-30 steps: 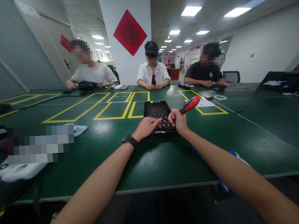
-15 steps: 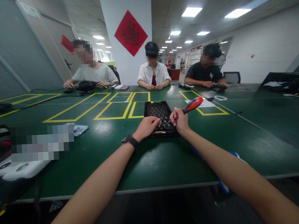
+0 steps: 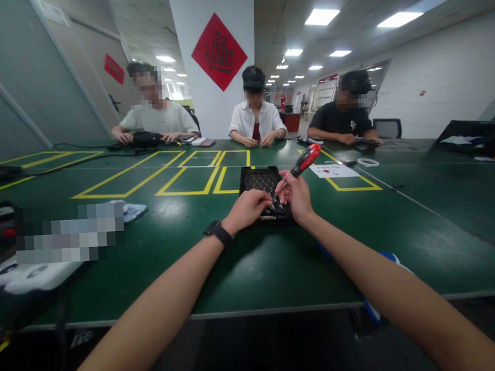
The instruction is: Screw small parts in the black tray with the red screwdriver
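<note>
My right hand (image 3: 297, 197) is closed around the shaft end of a screwdriver (image 3: 306, 160). Its red and black handle points up and to the right, and its thin metal shaft slants down to the left. At the shaft's tip, my left hand (image 3: 249, 208) has thumb and fingers pinched together; whatever they hold is too small or hidden to name. Beneath both hands, an open black case (image 3: 260, 179) lies on the table, with rows of small pieces in it. The hands cover part of its near half.
The green table (image 3: 235, 274) carries yellow tape outlines. White paper (image 3: 333, 171) and a white ring (image 3: 367, 162) lie to the right. A white device (image 3: 40, 278) sits at the left. Blue-and-white material (image 3: 390, 256) shows behind my right forearm. Three people sit across the table.
The screwdriver has tipped more upright, and its tip has come to my left fingertips. My left hand has shifted slightly right, closer to my right hand.
</note>
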Motion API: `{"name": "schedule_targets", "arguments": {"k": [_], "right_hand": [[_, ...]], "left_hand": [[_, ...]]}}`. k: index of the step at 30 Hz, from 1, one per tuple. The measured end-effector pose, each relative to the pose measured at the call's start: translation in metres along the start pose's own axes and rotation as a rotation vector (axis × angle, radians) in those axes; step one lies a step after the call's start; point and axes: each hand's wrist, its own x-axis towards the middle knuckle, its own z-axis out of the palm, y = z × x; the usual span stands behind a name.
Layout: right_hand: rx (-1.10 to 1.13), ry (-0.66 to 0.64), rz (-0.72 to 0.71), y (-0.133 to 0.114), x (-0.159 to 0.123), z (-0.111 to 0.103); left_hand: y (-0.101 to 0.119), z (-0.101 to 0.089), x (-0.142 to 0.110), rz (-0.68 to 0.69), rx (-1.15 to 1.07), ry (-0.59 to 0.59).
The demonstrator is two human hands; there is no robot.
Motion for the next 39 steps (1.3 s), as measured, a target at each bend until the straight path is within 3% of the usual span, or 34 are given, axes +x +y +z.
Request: {"name": "schedule_targets", "arguments": {"k": [11, 16, 20, 29, 39], "right_hand": [[-0.002, -0.021, -0.060, 0.004, -0.005, 0.004], [-0.059, -0.087, -0.088, 0.003, -0.010, 0.005], [-0.115, -0.066, -0.129, 0.004, -0.011, 0.005], [-0.102, -0.044, -0.114, 0.004, -0.012, 0.005], [-0.098, 0.003, -0.131, 0.004, -0.011, 0.005]], "left_hand": [[-0.002, 0.003, -0.003, -0.138, -0.108, 0.032], [0.002, -0.003, -0.004, -0.091, -0.083, -0.013], [0.006, -0.007, -0.004, -0.124, 0.114, 0.032], [0.007, 0.000, -0.004, -0.079, 0.188, 0.016], [0.000, 0.006, -0.005, -0.081, 0.027, 0.010]]}}
